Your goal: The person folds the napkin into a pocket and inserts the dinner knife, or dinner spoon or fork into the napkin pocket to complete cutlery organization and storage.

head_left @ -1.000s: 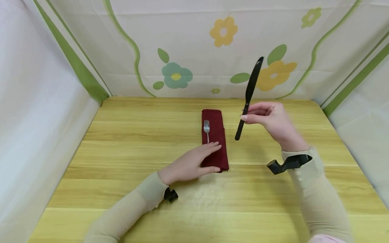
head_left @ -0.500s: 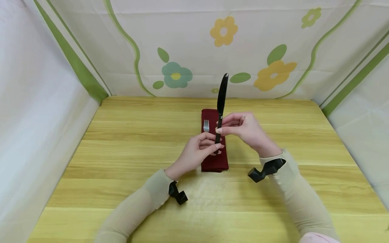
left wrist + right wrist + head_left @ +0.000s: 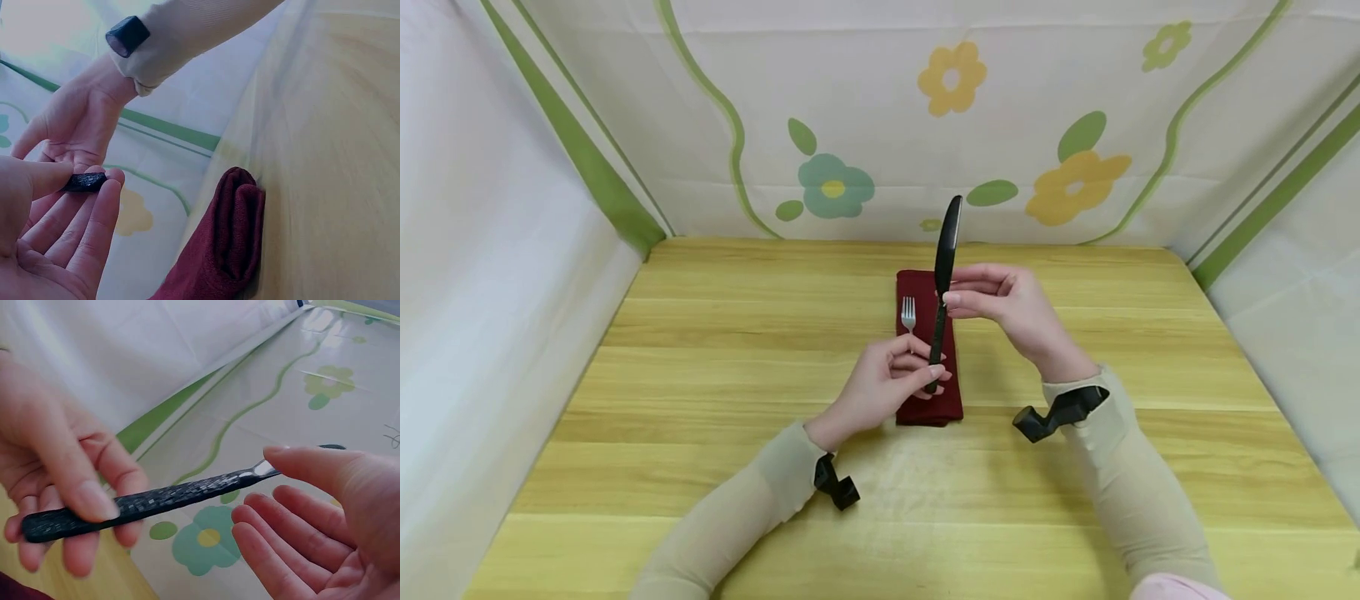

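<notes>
A black table knife (image 3: 948,242) is held up over the folded dark red napkin (image 3: 928,408), tilted with its blade pointing up. My left hand (image 3: 880,379) pinches the lower end of its handle between thumb and fingers. Higher up, my right hand (image 3: 1011,308) pinches the knife where handle meets blade. The right wrist view shows the left thumb lying across the textured handle (image 3: 156,503). Beneath, a silver fork (image 3: 908,313) lies on the napkin's left side, its tines pointing away and its handle hidden behind the left hand.
The wooden table (image 3: 722,375) reaches back to a white cloth wall (image 3: 887,92) printed with flowers and green lines. More white cloth hangs along the left and right sides. Each wrist wears a small black camera mount.
The right hand has brought the knife leftward over the napkin. The left hand has come off the napkin and now grips the handle's end. Lately the right fingers slid up towards the blade.
</notes>
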{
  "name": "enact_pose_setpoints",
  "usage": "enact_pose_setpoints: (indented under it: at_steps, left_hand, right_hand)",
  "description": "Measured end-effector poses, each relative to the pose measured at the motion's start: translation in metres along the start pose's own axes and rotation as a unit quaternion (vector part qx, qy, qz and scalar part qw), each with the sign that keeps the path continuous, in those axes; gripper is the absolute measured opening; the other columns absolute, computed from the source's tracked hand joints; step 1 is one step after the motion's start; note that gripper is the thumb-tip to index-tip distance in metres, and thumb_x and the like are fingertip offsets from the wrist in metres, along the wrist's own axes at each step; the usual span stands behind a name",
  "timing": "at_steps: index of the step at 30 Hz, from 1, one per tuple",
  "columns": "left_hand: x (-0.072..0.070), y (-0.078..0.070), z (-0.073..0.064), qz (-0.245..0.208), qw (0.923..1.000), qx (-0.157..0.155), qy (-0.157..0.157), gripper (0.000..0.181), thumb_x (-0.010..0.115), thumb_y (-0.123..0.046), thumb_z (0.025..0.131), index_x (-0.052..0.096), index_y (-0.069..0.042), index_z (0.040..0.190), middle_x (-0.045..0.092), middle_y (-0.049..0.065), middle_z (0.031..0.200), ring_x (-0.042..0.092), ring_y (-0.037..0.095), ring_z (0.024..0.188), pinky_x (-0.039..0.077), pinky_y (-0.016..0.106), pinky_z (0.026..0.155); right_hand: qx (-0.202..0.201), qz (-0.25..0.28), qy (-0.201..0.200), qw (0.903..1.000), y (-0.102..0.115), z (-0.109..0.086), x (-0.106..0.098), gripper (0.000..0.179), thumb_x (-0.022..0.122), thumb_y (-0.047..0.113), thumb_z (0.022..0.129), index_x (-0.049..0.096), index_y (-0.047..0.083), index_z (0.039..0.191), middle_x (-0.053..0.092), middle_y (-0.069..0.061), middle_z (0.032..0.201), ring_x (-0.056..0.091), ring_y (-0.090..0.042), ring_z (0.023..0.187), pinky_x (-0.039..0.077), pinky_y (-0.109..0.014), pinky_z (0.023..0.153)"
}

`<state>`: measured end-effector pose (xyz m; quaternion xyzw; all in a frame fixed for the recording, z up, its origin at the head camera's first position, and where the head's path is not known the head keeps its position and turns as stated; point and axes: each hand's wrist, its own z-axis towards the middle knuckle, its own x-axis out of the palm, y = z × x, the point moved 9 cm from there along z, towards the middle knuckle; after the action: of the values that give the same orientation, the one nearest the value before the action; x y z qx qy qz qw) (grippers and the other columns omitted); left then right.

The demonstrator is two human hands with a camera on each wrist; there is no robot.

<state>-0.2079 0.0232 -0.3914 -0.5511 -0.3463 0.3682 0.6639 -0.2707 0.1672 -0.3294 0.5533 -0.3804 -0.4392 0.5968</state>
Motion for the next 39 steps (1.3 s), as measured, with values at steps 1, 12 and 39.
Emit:
enact_pose_setpoints:
  at_steps: [1, 12, 39]
  left_hand:
    - [0.0, 0.001, 0.0, 0.0, 1.0, -0.002, 0.001, 0.007, 0.065, 0.0, 0.1, 0.064, 0.003, 0.106, 0.076, 0.014, 0.102, 0.074, 0.029, 0.087, 0.061, 0.044, 0.074]
    - [0.002, 0.002, 0.001, 0.015, 0.9999, -0.007, -0.003, 0.012, 0.07, -0.006, 0.098, 0.067, 0.002, 0.106, 0.076, 0.012, 0.1, 0.074, 0.027, 0.087, 0.061, 0.041, 0.074]
    - [0.031, 0.041, -0.025, 0.585, 0.7627, 0.043, 0.273, 0.088, 0.033, -0.068, 0.103, 0.002, -0.013, 0.165, -0.007, 0.002, 0.17, -0.004, 0.023, 0.154, 0.004, 0.04, 0.123]
  right_hand:
    - [-0.005, 0.004, -0.001, 1.0, 0.002, 0.0, -0.001, 0.028, 0.076, 0.003, 0.092, 0.07, -0.006, 0.118, 0.075, -0.015, 0.102, 0.074, -0.029, 0.087, 0.059, -0.042, 0.081]
    - [-0.005, 0.017, 0.009, 0.9998, 0.007, 0.0, 0.004, 0.011, 0.07, 0.0, 0.095, 0.073, -0.006, 0.104, 0.075, -0.015, 0.093, 0.074, -0.028, 0.075, 0.061, -0.042, 0.075]
    - [-0.059, 0.105, -0.047, 0.9916, 0.03, 0.006, -0.038, 0.004, 0.073, -0.005, 0.092, 0.073, -0.005, 0.096, 0.074, -0.014, 0.089, 0.072, -0.023, 0.075, 0.061, -0.038, 0.075]
